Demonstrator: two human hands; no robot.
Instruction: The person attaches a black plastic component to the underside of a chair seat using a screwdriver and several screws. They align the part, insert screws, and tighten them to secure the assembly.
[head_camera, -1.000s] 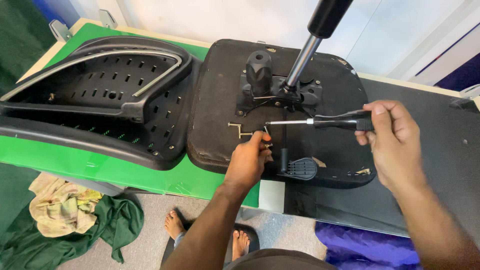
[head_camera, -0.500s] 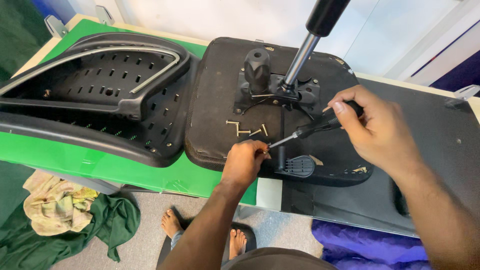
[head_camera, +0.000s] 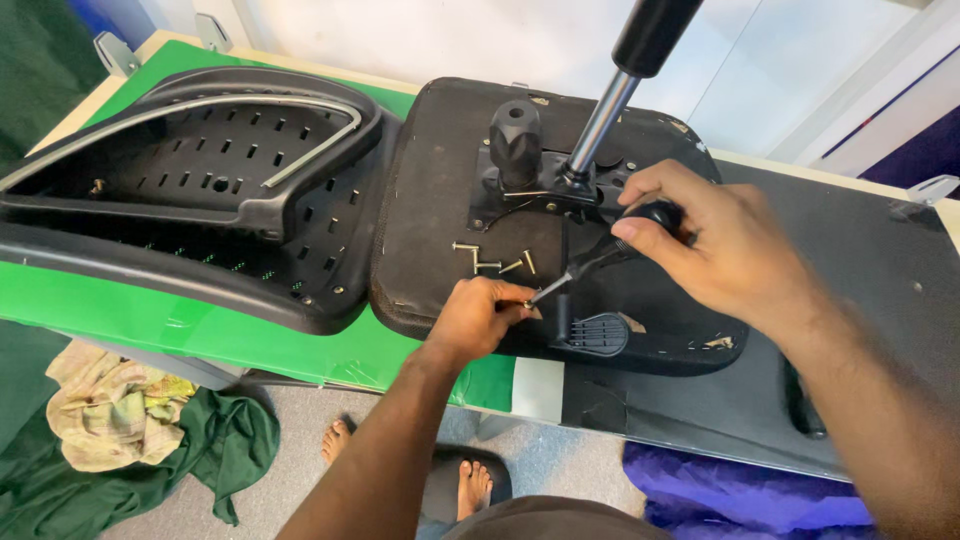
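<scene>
An upturned black chair seat (head_camera: 430, 200) lies on the table, its metal mechanism (head_camera: 540, 185) and gas cylinder (head_camera: 630, 70) pointing up. My right hand (head_camera: 710, 240) grips the black handle of a screwdriver (head_camera: 600, 255), whose tip slants down to the seat underside. My left hand (head_camera: 478, 318) pinches a small screw at that tip, near the seat's front edge. Several loose screws (head_camera: 495, 260) lie on the seat just beyond my left hand. A black lever paddle (head_camera: 590, 333) sits right of the tip.
A black perforated chair back (head_camera: 190, 200) lies left of the seat on a green sheet (head_camera: 200, 320). A dark mat (head_camera: 850, 270) covers the table's right side. Cloths (head_camera: 130, 420) and bare feet (head_camera: 470, 480) are on the floor below.
My right hand has swung the screwdriver from lying level to slanting downward, and it moved left over the seat. My left hand stayed at the tip.
</scene>
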